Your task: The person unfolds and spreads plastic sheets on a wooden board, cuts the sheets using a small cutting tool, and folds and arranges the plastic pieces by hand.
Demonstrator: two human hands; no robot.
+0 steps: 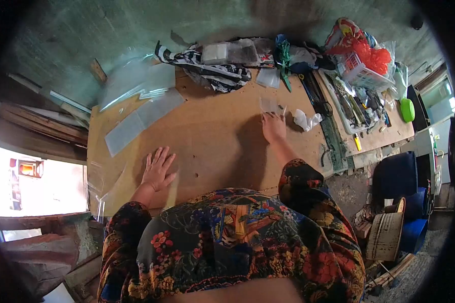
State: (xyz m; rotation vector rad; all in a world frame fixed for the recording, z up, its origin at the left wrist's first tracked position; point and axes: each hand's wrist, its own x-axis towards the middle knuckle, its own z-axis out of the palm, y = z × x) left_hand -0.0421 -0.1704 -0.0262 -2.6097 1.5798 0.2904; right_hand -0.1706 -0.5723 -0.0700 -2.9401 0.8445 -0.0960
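Note:
My left hand (158, 169) lies flat on the wooden board (212, 131), fingers spread, with nothing in it. Further right, my right hand (273, 127) reaches forward on the board, its fingertips at the near edge of a small clear plastic piece (269, 105). Whether the fingers grip the piece or only touch it is too small to tell. A crumpled white scrap (307, 120) lies just right of that hand. At the upper left, a strip of translucent sheets (144, 120) lies slanted on the board beside larger clear sheets (136, 83).
Along the back edge lie a black-and-white striped cloth (212, 73) and plastic packets (230, 52). At the right are a tray of tools (351, 103), a white basket with red plastic (361, 73) and a green container (407, 110). Blue chairs (397, 177) stand at the lower right.

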